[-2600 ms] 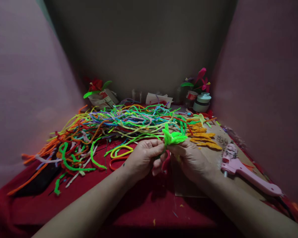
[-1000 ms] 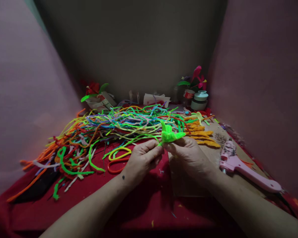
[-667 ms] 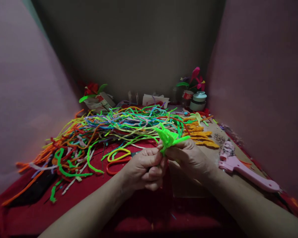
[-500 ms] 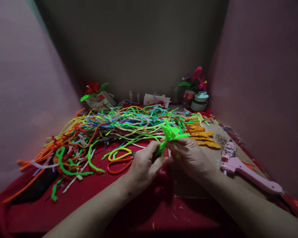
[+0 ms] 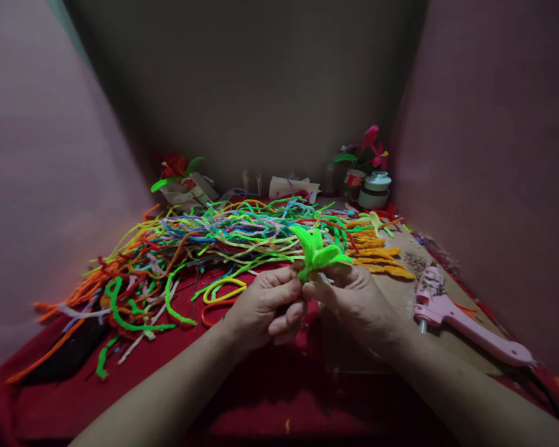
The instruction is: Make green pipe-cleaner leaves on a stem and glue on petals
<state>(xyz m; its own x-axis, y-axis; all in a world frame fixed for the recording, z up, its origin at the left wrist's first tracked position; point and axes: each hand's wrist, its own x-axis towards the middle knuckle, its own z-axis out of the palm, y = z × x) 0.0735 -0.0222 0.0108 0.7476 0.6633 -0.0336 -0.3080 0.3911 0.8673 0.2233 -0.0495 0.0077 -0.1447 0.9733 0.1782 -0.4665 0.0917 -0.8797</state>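
Note:
Between my two hands stands a bright green pipe-cleaner flower (image 5: 315, 251), its several looped petals fanned upward. My left hand (image 5: 272, 304) pinches its base from the left, fingers curled. From the other side my right hand (image 5: 351, 298) grips the same base with thumb and fingers; a small pale bit shows by its fingertips. Just left of my left hand lie scissors with a yellow and a red handle loop (image 5: 224, 290), their blades hidden behind the hand. Beyond the flower spreads a big heap of multicoloured pipe cleaners (image 5: 242, 233).
A pink glue gun (image 5: 470, 326) rests on a brown board (image 5: 400, 292) at the right, near orange looped pipe-cleaner pieces (image 5: 384, 261). Along the back stand a lidded jar (image 5: 375, 189), pink flowers (image 5: 370, 139) and red flowers (image 5: 173, 164). Red cloth (image 5: 261, 397) covers the table.
The green flower has turned in my hands, so its petals now stand more upright and spread. My left hand has shifted slightly left and its fingers have changed position, covering more of the scissors.

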